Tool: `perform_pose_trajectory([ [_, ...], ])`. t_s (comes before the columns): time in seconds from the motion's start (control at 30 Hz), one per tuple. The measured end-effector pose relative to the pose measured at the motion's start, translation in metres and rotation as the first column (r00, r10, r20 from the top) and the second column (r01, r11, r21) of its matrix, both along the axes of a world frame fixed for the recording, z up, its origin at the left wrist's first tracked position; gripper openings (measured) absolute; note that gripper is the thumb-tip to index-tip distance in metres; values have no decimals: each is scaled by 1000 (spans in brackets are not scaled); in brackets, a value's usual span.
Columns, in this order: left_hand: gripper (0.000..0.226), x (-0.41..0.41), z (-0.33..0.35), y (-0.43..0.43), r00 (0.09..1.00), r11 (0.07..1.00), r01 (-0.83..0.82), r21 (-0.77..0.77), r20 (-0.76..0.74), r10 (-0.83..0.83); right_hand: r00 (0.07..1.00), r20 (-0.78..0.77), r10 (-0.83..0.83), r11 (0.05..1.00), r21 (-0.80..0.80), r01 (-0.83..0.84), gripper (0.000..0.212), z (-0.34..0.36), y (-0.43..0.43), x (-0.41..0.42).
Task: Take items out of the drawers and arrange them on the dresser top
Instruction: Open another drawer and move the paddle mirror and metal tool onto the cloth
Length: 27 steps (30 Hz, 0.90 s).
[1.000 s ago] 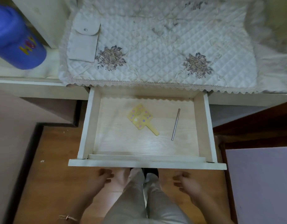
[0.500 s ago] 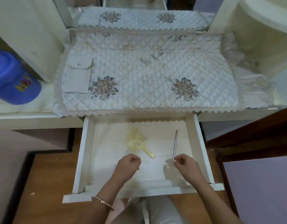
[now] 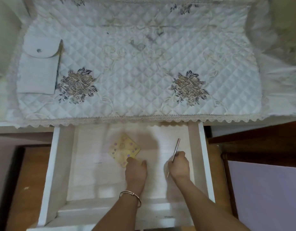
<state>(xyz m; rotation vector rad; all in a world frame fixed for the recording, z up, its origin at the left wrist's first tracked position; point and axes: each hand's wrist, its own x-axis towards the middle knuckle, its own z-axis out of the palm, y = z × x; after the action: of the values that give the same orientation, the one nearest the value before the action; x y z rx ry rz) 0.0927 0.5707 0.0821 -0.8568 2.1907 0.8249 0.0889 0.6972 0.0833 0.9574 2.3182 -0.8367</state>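
In our right hand the thin rod looks like smooth metal, faintly shiny. Under our left hand the yellow paddle seems matt plastic. Beneath both hands the drawer is pale wood, matt and fine-grained — beyond them the quilted cover is satiny cloth, lace-edged.

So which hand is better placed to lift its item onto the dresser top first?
Right. The right hand grips the thin metal rod, both ends showing. The left hand covers the handle of the yellow paddle; whether it grips is unclear.
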Motion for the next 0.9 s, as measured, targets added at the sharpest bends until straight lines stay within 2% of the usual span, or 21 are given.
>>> perform_pose_trajectory([
  [0.2, 49, 11, -4, -17, 997, 996, 71, -57, 4, -71, 999, 36, 31, 998, -59, -28, 9, 1, 5, -3],
  [0.33, 32, 19, -3, -29, 999, 998, -1, -61, -42, -2, 999, 37, 13, 993, -119, -9, 11, 4, 5, 3],
  [0.5, 30, 24, -1, -34, 986, 987, -155, -30, -74, 153, 999, 42, 9, 983, -184, -2, 16, 10, 3, 20],
  [0.57, 29, 25, 0, -38, 982, 984, -177, -10, -69, 176, 999, 27, 40, 979, -200, -34, 11, 12, 1, 27],
  [0.67, 29, 29, 3, -46, 990, 989, -117, 85, -75, 123, 997, -16, 80, 970, -230, -81, 8, 19, -5, 33],
  [0.77, 11, 31, 14, -58, 991, 976, -81, 201, -92, 101, 993, -81, 90, 956, -271, -109, 13, 29, -13, 34],
  [0.9, 13, 33, 44, -90, 992, 898, -57, 436, -75, 100, 973, -216, 83, 931, -331, -153, 23, 54, -24, 30],
])
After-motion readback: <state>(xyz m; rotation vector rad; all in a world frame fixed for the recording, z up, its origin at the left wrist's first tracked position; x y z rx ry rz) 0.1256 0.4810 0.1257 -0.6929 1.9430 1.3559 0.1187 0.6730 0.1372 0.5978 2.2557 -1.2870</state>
